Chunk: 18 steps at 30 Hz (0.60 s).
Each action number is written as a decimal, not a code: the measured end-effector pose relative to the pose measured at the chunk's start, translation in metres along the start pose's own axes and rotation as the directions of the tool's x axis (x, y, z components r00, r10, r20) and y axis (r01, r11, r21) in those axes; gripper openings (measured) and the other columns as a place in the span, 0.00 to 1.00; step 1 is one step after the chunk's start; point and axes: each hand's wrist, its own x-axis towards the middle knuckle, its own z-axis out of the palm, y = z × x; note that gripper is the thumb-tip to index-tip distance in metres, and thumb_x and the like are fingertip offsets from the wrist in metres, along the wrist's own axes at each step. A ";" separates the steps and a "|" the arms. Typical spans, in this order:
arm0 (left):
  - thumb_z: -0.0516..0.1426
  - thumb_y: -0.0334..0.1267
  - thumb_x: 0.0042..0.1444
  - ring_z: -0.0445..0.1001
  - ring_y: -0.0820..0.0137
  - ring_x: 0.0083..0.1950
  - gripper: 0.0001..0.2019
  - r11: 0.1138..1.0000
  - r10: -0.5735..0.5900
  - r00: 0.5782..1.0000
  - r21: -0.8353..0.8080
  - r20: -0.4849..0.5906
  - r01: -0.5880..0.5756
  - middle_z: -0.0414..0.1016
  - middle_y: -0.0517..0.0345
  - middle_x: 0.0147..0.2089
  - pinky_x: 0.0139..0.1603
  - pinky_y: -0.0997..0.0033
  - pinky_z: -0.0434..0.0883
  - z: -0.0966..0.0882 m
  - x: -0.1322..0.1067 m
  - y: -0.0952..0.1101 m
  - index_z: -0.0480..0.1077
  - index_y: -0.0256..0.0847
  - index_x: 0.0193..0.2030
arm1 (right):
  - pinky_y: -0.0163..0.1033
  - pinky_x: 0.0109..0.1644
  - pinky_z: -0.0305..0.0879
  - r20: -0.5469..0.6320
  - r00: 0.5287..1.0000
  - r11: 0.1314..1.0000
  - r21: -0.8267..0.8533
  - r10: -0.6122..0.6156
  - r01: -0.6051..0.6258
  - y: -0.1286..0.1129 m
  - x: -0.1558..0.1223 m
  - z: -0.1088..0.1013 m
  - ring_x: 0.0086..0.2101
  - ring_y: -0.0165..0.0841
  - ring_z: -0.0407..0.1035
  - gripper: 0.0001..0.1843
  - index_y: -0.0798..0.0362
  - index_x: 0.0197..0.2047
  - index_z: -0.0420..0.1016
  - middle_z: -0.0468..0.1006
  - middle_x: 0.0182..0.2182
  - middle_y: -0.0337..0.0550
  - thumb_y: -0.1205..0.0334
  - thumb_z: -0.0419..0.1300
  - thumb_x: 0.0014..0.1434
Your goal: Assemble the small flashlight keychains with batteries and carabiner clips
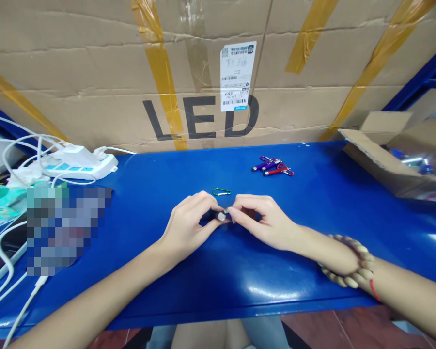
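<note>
My left hand [192, 218] is closed on a small dark cylinder, a mini flashlight by its look, with its round silver end [221, 216] facing me. My right hand [263, 218] meets it from the other side, thumb and forefinger pinched on a tiny metal piece [227, 211] right at that end. Its exact kind is too small to make out. Just beyond my fingertips lies a green carabiner clip [222, 192] on the blue table [189, 286]. Farther back rest several purple and red keychain flashlights [272, 167] with clips attached.
On the left stand a white power strip [83, 162] with tangled cables and a phone [7, 247] near a blurred-out patch. An open cardboard box [381, 169] with small shiny items sits at the right. A large carton [109, 72] marked LED walls off the back.
</note>
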 end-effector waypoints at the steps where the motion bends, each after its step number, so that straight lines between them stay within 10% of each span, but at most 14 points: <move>1: 0.57 0.36 0.55 0.71 0.74 0.34 0.04 1.000 0.003 1.000 -0.001 -0.007 -0.003 0.72 0.58 0.32 0.35 0.75 0.67 0.000 0.000 0.000 0.68 0.38 0.31 | 0.30 0.27 0.53 -0.019 1.000 1.000 -0.025 -0.004 0.004 0.001 0.000 0.000 0.23 0.23 0.58 0.17 0.56 0.27 0.70 0.68 0.23 0.38 0.56 0.49 0.63; 18: 0.58 0.33 0.53 0.73 0.76 0.34 0.06 1.000 0.003 0.994 0.011 -0.109 -0.002 0.74 0.58 0.33 0.37 0.79 0.71 0.000 0.003 0.002 0.73 0.38 0.38 | 0.30 0.26 0.51 -0.147 0.985 0.985 -0.130 0.091 -0.111 0.004 0.000 0.002 0.20 0.22 0.57 0.18 0.55 0.24 0.63 0.65 0.20 0.35 0.55 0.49 0.62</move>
